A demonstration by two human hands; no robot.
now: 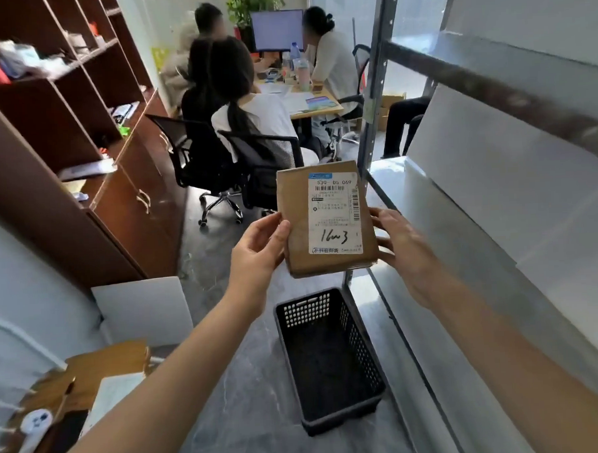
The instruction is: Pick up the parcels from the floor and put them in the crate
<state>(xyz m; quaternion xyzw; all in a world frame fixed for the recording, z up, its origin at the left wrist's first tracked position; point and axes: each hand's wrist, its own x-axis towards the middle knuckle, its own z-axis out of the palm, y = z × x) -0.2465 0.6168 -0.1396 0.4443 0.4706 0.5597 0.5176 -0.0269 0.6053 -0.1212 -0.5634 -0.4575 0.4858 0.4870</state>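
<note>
Up at chest height in the head view, a flat brown cardboard parcel (325, 221) is held in the air between both hands, well above the floor (250, 399) and above the far end of the crate (331, 368). The left hand (257, 248) grips the parcel's left edge, thumb on the front face and fingers curled behind it. The right hand (404, 245) grasps the right edge in the same way, thumb near the front and fingers tucked behind. The parcel stands roughly upright, tilted slightly, with its white shipping label (336, 214) facing the camera; the label carries barcodes, printed text and a handwritten mark. The crate is black plastic with perforated walls, it sits on the grey floor just beside the foot of a metal shelving unit (463, 253) on the right, and its dark bottom is in plain sight. A white board (143, 312) leans at the left, with blurred cardboard boxes (105, 365) nearer the camera. Behind, a brown wooden cabinet (81, 133) lines the left wall, and several people sit on office chairs around a desk (316, 105) with a monitor (277, 30).
</note>
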